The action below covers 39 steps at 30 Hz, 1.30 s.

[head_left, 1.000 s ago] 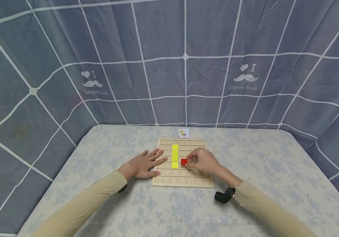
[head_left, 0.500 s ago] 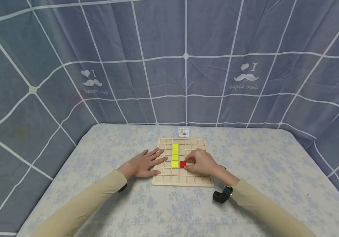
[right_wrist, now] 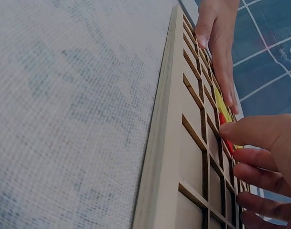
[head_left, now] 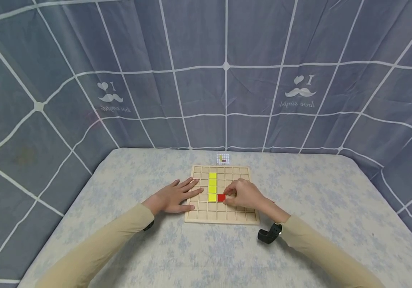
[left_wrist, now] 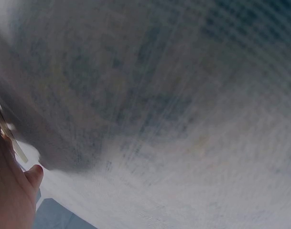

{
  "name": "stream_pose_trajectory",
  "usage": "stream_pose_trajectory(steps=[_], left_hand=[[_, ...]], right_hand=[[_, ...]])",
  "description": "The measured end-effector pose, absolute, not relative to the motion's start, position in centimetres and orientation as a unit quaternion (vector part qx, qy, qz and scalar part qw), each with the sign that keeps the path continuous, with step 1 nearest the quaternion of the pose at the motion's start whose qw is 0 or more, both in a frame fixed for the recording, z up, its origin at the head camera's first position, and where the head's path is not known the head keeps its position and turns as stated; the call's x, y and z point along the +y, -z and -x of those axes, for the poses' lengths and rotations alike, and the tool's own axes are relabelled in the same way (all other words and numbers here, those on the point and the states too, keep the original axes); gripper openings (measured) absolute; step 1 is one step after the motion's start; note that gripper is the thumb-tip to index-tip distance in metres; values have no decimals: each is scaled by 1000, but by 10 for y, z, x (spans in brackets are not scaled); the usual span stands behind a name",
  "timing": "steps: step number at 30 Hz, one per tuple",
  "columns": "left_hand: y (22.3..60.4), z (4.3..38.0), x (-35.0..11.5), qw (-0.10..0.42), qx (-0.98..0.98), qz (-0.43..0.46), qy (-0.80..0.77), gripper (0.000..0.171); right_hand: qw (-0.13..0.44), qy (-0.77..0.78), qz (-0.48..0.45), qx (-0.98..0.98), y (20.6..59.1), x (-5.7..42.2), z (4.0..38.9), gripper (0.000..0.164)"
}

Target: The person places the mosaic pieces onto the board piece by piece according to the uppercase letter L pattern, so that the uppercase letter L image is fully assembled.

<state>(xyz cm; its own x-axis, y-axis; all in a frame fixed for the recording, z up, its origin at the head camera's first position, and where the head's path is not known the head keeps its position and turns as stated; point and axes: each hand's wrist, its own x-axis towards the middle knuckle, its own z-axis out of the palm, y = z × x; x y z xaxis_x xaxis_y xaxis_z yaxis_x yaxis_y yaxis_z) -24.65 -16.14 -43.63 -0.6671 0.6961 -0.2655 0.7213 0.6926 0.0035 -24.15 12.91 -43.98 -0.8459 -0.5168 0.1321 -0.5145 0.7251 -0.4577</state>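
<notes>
A light wooden grid board [head_left: 206, 216] lies on the table, with several yellow square tiles [head_left: 212, 182] standing in one column of its cells. Right of the lowest yellow tile, a red square tile [head_left: 221, 198] lies flat in a cell. My right hand [head_left: 245, 195] pinches the red tile at its right side between thumb and fingers; the right wrist view shows the thumb [right_wrist: 250, 131] at its edge. My left hand [head_left: 173, 197] rests with spread fingers on the board's left edge. In the left wrist view only part of the left hand [left_wrist: 11, 191] appears.
Behind the board lies a small printed card [head_left: 222, 159] showing a grid with coloured cells. A pale floral cloth [head_left: 137, 248] covers the table. Dark checked curtains [head_left: 198, 92] enclose the back and sides.
My right hand has lowered the red tile slightly left and down, from a tilted position above the board into the cell beside the lowest yellow tile. The left hand has stayed in place.
</notes>
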Motion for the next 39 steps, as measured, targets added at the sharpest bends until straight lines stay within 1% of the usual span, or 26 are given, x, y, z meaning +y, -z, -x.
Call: stream_pose_trajectory(steps=[6, 11, 16, 22, 28, 33, 39], left_hand=[[437, 246, -161, 126, 913, -385, 53, 66], [436, 245, -163, 126, 912, -387, 50, 66], [435, 245, -165, 122, 910, -393, 46, 66], [436, 245, -165, 119, 910, -394, 45, 65], [439, 246, -163, 125, 911, -390, 51, 66], [441, 246, -163, 124, 912, -388, 49, 66], [440, 247, -162, 124, 912, -388, 55, 67]], right_hand=[[0, 242, 281, 929, 438, 133, 241, 23], [-20, 250, 282, 926, 432, 142, 242, 24], [-36, 257, 277, 925, 425, 158, 245, 24], [-50, 249, 247, 935, 418, 184, 246, 28], [-47, 247, 216, 943, 418, 212, 238, 28], [-41, 238, 209, 948, 424, 232, 235, 27], [-21, 236, 200, 951, 433, 250, 229, 32]])
